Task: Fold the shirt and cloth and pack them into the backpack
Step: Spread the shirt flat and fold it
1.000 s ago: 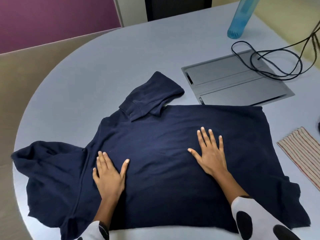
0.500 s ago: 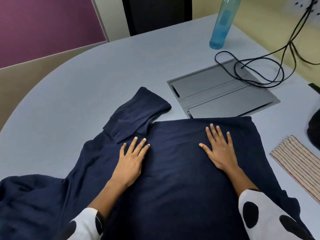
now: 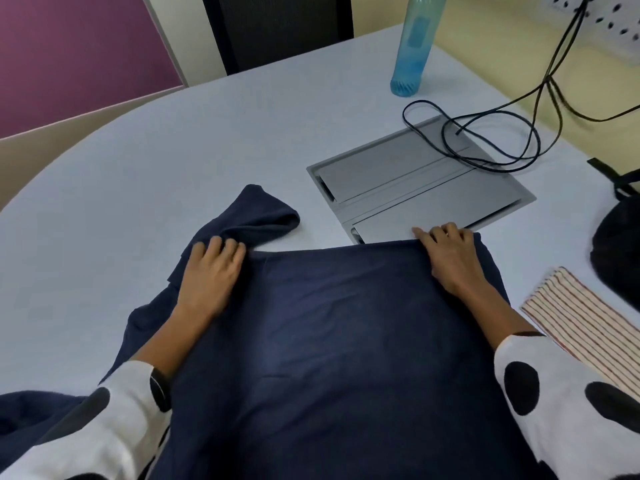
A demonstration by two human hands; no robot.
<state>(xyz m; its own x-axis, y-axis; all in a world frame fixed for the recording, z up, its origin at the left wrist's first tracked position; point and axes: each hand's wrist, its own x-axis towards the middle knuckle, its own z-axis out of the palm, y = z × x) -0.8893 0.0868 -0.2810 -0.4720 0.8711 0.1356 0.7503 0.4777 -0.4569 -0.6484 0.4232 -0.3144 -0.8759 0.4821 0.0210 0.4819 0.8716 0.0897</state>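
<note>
A navy shirt [image 3: 332, 341] lies spread over the near part of the pale grey surface [image 3: 173, 150], its body flat in front of the person and running out of view at the bottom edge. One sleeve [image 3: 256, 216] sticks out at the far left corner, bunched and lying on the surface.

The left hand [image 3: 211, 268] rests at the far left corner of the shirt, where the sleeve joins the body. Its fingers are curled down into the fabric and gather a fold of it. The right hand [image 3: 450, 254] sits at the far right corner of the shirt, its fingers bent over the far edge and gripping the cloth there; the fingertips lie just at the near rim of a grey recessed panel [image 3: 415, 185] set into the surface. Both forearms lie on the shirt, in white sleeves with black spots.

A striped cloth [image 3: 581, 317], cream with thin red lines, lies flat on the surface just to the right of the shirt, apart from it. Beyond the cloth, at the right edge of view, sits a black backpack [image 3: 616, 251], only partly seen.

A black cable [image 3: 485, 140] loops over the far part of the panel. A blue bottle [image 3: 414, 46] stands upright farther back. A dark chair back [image 3: 277, 26] stands past the far edge.
</note>
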